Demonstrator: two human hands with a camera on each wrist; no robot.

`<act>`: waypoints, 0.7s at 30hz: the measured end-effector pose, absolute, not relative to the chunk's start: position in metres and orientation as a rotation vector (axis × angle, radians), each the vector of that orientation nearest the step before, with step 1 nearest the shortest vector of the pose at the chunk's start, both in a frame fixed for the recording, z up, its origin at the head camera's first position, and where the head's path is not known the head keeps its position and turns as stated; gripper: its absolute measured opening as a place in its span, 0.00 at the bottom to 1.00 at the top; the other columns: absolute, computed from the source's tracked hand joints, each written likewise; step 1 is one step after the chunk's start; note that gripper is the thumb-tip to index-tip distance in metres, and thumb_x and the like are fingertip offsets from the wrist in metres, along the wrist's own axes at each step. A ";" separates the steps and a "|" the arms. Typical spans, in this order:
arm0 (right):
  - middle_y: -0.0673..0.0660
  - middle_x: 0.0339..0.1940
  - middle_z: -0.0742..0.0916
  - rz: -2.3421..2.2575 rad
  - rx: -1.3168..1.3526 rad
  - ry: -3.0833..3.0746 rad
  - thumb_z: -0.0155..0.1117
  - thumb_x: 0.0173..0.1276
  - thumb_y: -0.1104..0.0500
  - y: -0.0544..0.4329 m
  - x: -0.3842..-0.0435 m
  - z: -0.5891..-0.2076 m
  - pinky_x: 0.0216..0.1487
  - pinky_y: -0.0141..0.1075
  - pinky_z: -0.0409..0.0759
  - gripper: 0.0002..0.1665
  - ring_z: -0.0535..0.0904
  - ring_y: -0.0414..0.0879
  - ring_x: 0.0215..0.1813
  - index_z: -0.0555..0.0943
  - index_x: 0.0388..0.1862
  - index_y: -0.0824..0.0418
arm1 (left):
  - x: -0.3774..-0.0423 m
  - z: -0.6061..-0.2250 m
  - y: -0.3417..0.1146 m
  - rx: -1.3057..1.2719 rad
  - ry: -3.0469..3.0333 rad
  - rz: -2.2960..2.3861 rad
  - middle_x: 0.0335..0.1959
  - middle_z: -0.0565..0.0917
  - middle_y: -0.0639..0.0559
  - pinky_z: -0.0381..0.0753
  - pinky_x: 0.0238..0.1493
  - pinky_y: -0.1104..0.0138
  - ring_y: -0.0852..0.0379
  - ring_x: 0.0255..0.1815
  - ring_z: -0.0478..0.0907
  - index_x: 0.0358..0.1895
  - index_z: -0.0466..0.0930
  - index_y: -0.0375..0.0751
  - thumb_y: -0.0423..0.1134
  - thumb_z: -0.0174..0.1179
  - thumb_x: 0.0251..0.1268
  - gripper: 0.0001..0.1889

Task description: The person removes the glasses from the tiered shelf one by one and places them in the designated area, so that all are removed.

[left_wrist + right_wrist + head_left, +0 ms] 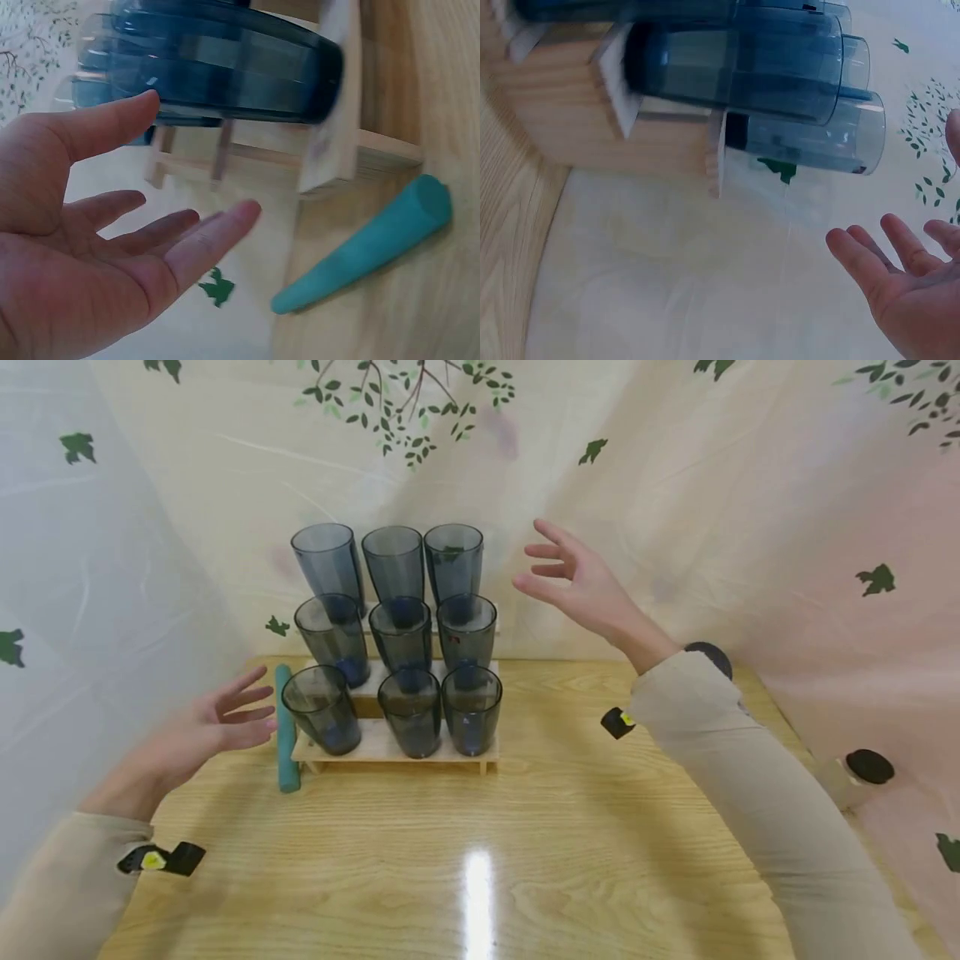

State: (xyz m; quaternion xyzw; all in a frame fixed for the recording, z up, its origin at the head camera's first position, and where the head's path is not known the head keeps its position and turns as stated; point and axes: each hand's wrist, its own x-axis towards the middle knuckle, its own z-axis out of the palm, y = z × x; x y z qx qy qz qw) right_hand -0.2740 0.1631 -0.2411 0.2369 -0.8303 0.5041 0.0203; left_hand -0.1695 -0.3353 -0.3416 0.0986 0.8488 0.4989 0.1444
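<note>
Blue-grey drinking glasses stand upright in three rows on a stepped wooden rack [382, 745] in the head view. One is the front-left glass [322, 714]; a top-right glass [454, 564] stands at the back. My left hand [202, 722] hovers left of the rack, fingers spread and holding nothing. Between that hand and the rack lies a teal rod [287, 735], whose thick end shows in the left wrist view. Raised to the right of the top row, apart from the glasses, is my right hand [581, 581]. Its fingers are loosely extended, with nothing in them.
The rack stands on a wood-grained table [420, 860] against a pale curtain [637, 468] printed with leaves. At the right, beyond my forearm, is a pale container with a dark round top [870, 767]. A dark round object [711, 656] is partly hidden behind my right sleeve.
</note>
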 end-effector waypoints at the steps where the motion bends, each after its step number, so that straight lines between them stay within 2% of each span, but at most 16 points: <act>1: 0.55 0.76 0.71 1.603 0.741 -2.566 0.71 0.69 0.46 0.158 -0.278 -0.241 0.70 0.52 0.74 0.53 0.71 0.52 0.72 0.53 0.85 0.44 | -0.170 -0.348 -0.336 0.280 2.413 1.483 0.82 0.49 0.38 0.81 0.62 0.58 0.52 0.72 0.68 0.84 0.38 0.61 0.44 0.61 0.76 0.45; 3: 0.54 0.77 0.69 1.684 0.744 -2.548 0.71 0.69 0.47 0.150 -0.285 -0.241 0.70 0.50 0.75 0.52 0.71 0.51 0.72 0.53 0.84 0.45 | -0.171 -0.361 -0.336 0.270 2.371 1.574 0.80 0.52 0.37 0.83 0.56 0.69 0.62 0.66 0.72 0.84 0.44 0.53 0.41 0.61 0.75 0.43; 4: 0.55 0.78 0.68 1.723 0.738 -2.539 0.71 0.69 0.48 0.145 -0.288 -0.242 0.70 0.49 0.75 0.52 0.71 0.50 0.71 0.53 0.84 0.45 | -0.171 -0.366 -0.336 0.263 2.356 1.609 0.79 0.54 0.37 0.83 0.56 0.70 0.66 0.63 0.73 0.84 0.46 0.50 0.40 0.61 0.75 0.42; 8: 0.56 0.78 0.66 1.909 0.713 -2.473 0.72 0.69 0.51 0.127 -0.300 -0.247 0.69 0.46 0.77 0.53 0.69 0.51 0.72 0.52 0.85 0.46 | -0.173 -0.386 -0.335 0.224 2.302 1.708 0.76 0.56 0.38 0.81 0.57 0.71 0.65 0.61 0.73 0.82 0.50 0.44 0.38 0.60 0.76 0.38; 12: 0.54 0.80 0.63 1.924 0.682 -2.503 0.73 0.68 0.49 0.109 -0.309 -0.253 0.72 0.46 0.73 0.56 0.64 0.52 0.76 0.49 0.85 0.45 | -0.176 -0.400 -0.332 0.185 2.263 1.716 0.75 0.57 0.36 0.80 0.58 0.70 0.66 0.59 0.75 0.81 0.47 0.37 0.38 0.59 0.77 0.39; 18: 0.52 0.83 0.57 1.805 0.632 -2.588 0.73 0.66 0.45 0.086 -0.314 -0.259 0.75 0.48 0.68 0.60 0.58 0.51 0.79 0.44 0.86 0.42 | -0.178 -0.415 -0.330 0.172 2.174 1.731 0.76 0.53 0.27 0.79 0.57 0.73 0.71 0.56 0.73 0.81 0.39 0.28 0.36 0.55 0.78 0.40; 21: 0.52 0.82 0.59 1.805 0.579 -2.585 0.74 0.65 0.44 0.078 -0.316 -0.260 0.75 0.49 0.69 0.61 0.58 0.52 0.79 0.44 0.86 0.43 | -0.181 -0.420 -0.329 0.124 2.117 1.800 0.76 0.49 0.24 0.81 0.56 0.73 0.72 0.53 0.76 0.80 0.38 0.26 0.34 0.54 0.79 0.40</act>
